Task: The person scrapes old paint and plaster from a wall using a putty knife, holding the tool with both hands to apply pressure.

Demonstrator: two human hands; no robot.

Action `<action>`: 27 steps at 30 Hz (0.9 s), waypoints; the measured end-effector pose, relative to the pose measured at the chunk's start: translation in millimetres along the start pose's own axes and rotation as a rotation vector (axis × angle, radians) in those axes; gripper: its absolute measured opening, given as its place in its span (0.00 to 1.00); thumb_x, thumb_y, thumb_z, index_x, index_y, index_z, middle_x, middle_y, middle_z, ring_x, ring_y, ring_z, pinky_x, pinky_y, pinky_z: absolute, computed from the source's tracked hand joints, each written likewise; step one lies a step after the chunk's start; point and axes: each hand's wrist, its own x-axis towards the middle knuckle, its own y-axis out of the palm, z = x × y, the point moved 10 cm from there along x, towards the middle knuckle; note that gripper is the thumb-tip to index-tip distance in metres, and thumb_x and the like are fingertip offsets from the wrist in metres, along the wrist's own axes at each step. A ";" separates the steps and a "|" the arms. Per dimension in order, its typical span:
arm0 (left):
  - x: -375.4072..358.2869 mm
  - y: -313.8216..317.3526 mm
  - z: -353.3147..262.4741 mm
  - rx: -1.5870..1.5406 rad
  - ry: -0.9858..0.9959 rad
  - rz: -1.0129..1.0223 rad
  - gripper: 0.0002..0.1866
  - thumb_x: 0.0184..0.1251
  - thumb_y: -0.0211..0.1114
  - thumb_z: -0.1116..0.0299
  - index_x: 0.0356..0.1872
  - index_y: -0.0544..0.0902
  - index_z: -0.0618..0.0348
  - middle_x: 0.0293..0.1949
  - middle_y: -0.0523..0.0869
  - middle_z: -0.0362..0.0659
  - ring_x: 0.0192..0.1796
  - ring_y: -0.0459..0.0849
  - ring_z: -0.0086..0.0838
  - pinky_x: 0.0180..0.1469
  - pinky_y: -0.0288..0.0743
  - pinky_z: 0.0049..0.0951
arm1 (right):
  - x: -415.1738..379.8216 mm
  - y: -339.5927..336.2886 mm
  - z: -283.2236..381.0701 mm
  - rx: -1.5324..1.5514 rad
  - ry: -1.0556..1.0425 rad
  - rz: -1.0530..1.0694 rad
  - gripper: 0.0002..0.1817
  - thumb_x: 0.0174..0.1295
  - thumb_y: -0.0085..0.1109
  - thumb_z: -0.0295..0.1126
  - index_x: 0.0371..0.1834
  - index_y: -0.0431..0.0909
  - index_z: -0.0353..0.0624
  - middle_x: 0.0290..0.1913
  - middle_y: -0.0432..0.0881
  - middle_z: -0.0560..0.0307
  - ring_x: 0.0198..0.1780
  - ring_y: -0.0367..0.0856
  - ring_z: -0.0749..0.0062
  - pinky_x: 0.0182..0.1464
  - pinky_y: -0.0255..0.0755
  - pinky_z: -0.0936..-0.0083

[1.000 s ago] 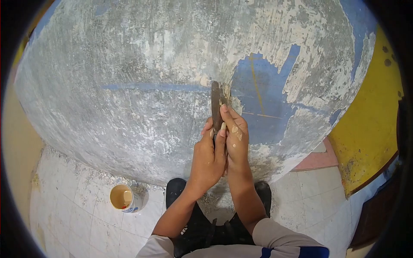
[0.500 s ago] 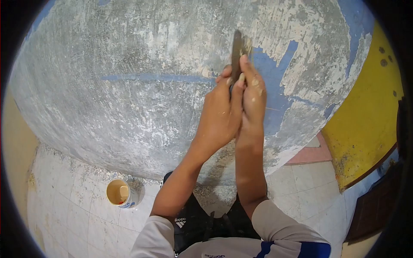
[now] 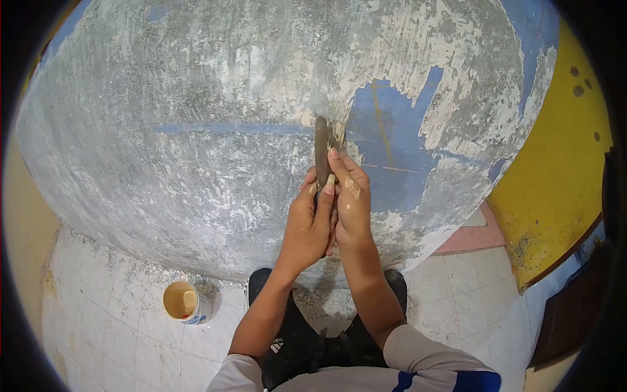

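A narrow brown scraper (image 3: pixel 321 150) points up the wall in front of me, its right side crusted with pale material. My left hand (image 3: pixel 308 225) is closed around its lower end, thumb lying along it. Pressed against the tool from the right is my right hand (image 3: pixel 353 199), closed, with pale smears on its fingers. The grip area between the palms is hidden. Behind the scraper's tip is the wall (image 3: pixel 215 176), mostly grey and white where the paint is gone. A patch of blue paint (image 3: pixel 392 137) remains right of my hands.
A white bucket (image 3: pixel 204 310) with a tan inside stands on the tiled floor (image 3: pixel 153 353) at lower left. Paint flakes lie along the wall's foot. A yellow panel (image 3: pixel 555 176) and a dark brown object (image 3: pixel 568 313) are at right.
Both hands and the scraper have come down and left, toward my body, uncovering more of the blue patch. My grip looks the same.
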 end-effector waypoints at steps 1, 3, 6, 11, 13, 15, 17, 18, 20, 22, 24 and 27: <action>-0.4 0.9 -4.5 0.014 0.005 -0.008 0.14 0.84 0.48 0.65 0.52 0.75 0.68 0.21 0.71 0.33 0.17 0.66 0.12 0.17 0.62 0.17 | 0.0 0.8 0.8 0.009 0.006 0.000 0.16 0.76 0.53 0.41 0.38 0.79 0.39 0.29 0.84 0.54 0.25 0.81 0.76 0.29 0.76 0.81; 0.3 3.1 -11.5 0.043 0.020 -0.022 0.14 0.84 0.48 0.65 0.52 0.75 0.68 0.20 0.71 0.33 0.16 0.66 0.12 0.16 0.62 0.17 | 0.5 2.7 3.1 0.027 0.015 0.003 0.16 0.76 0.53 0.41 0.39 0.79 0.38 0.29 0.84 0.54 0.26 0.81 0.76 0.29 0.76 0.81; 10.9 -2.0 -2.3 0.171 0.181 -0.060 0.16 0.84 0.48 0.65 0.55 0.74 0.69 0.19 0.71 0.33 0.15 0.65 0.12 0.15 0.60 0.17 | 6.8 1.7 7.6 -0.006 -0.016 0.008 0.16 0.76 0.53 0.41 0.38 0.79 0.38 0.29 0.83 0.54 0.26 0.82 0.76 0.30 0.77 0.81; 34.6 13.3 -47.7 0.075 0.155 -0.009 0.17 0.84 0.48 0.65 0.60 0.73 0.70 0.19 0.70 0.33 0.14 0.65 0.13 0.15 0.60 0.17 | 24.0 23.3 48.1 -0.030 -0.074 0.006 0.19 0.77 0.52 0.44 0.37 0.78 0.39 0.29 0.83 0.54 0.28 0.83 0.76 0.30 0.77 0.81; 38.7 18.7 -55.7 0.090 0.213 0.012 0.17 0.84 0.48 0.65 0.61 0.72 0.69 0.19 0.70 0.34 0.12 0.64 0.13 0.14 0.60 0.17 | 25.1 26.6 57.4 -0.031 -0.081 -0.011 0.20 0.77 0.51 0.46 0.37 0.78 0.39 0.29 0.83 0.54 0.28 0.83 0.74 0.30 0.78 0.80; 31.2 18.1 -46.5 0.040 0.142 0.017 0.17 0.84 0.48 0.65 0.61 0.72 0.68 0.19 0.70 0.34 0.12 0.64 0.14 0.13 0.59 0.17 | 21.8 19.8 47.9 -0.090 -0.025 0.013 0.19 0.77 0.50 0.45 0.38 0.78 0.39 0.29 0.83 0.54 0.27 0.83 0.74 0.30 0.78 0.80; 18.8 12.7 -34.0 0.051 0.111 0.002 0.16 0.84 0.48 0.65 0.60 0.72 0.68 0.20 0.70 0.33 0.13 0.64 0.14 0.13 0.59 0.17 | 14.1 12.8 32.7 -0.079 0.015 0.018 0.18 0.77 0.51 0.45 0.39 0.78 0.39 0.30 0.84 0.54 0.27 0.83 0.74 0.29 0.77 0.80; 14.0 8.9 -25.3 0.083 0.116 -0.014 0.16 0.84 0.48 0.65 0.59 0.72 0.67 0.20 0.70 0.33 0.13 0.64 0.14 0.13 0.59 0.17 | 9.3 11.5 23.5 -0.042 0.027 0.010 0.18 0.77 0.51 0.44 0.40 0.78 0.39 0.30 0.84 0.54 0.27 0.83 0.75 0.29 0.77 0.81; 8.0 2.8 -15.3 0.098 0.109 -0.036 0.15 0.84 0.48 0.65 0.58 0.73 0.67 0.20 0.70 0.33 0.13 0.64 0.13 0.13 0.59 0.17 | 6.0 10.3 10.6 0.009 0.044 -0.004 0.17 0.77 0.51 0.44 0.41 0.78 0.39 0.30 0.84 0.54 0.26 0.82 0.75 0.28 0.77 0.81; 10.3 6.1 -21.5 0.041 0.078 -0.016 0.14 0.84 0.48 0.65 0.55 0.74 0.66 0.20 0.70 0.33 0.13 0.64 0.13 0.13 0.60 0.17 | 8.3 6.3 13.0 0.021 0.035 -0.021 0.17 0.77 0.52 0.43 0.41 0.78 0.40 0.30 0.84 0.53 0.26 0.82 0.76 0.28 0.76 0.81; 12.0 12.1 -33.8 -0.022 0.022 0.014 0.13 0.83 0.49 0.65 0.51 0.75 0.66 0.21 0.70 0.33 0.13 0.65 0.13 0.13 0.60 0.17 | 10.0 11.6 20.3 0.074 0.049 -0.011 0.15 0.76 0.53 0.42 0.41 0.78 0.40 0.30 0.83 0.54 0.29 0.83 0.74 0.31 0.78 0.80; 16.0 14.5 -41.1 0.060 0.009 0.048 0.12 0.83 0.49 0.65 0.46 0.75 0.65 0.20 0.69 0.33 0.12 0.65 0.14 0.12 0.61 0.18 | 8.6 20.0 31.2 0.105 0.070 0.042 0.13 0.75 0.54 0.40 0.39 0.77 0.41 0.30 0.81 0.55 0.33 0.85 0.68 0.35 0.80 0.77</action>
